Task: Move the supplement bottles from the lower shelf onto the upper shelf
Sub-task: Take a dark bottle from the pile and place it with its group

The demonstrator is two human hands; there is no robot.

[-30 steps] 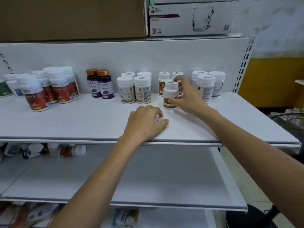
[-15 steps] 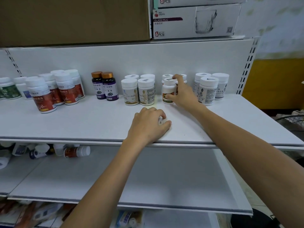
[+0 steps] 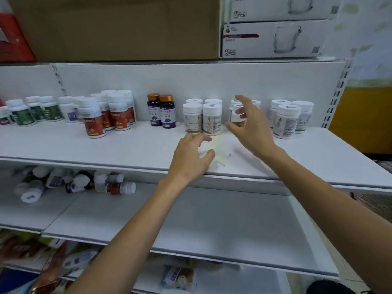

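White upper shelf (image 3: 137, 145), 9 to 3 o'clock: standing bottles (image 3: 95, 122) in rows along its back. White lower shelf (image 3: 212, 219), 6 o'clock. Brown cardboard box (image 3: 127, 28), 11 o'clock. Two stacked glass-mug boxes (image 3: 273, 39), 1 o'clock. One heap of supplement bottles (image 3: 84, 184), lying on their sides at 8 o'clock, far left of the lower shelf. One right hand (image 3: 252, 130), 2 o'clock of centre, fingers spread and gripping nothing, just before the orange-label bottles (image 3: 233, 118) standing on the upper shelf. One left hand (image 3: 191, 160), centre, at the upper shelf's front edge, fingers curled over a blurred white shape; its grip cannot be told.
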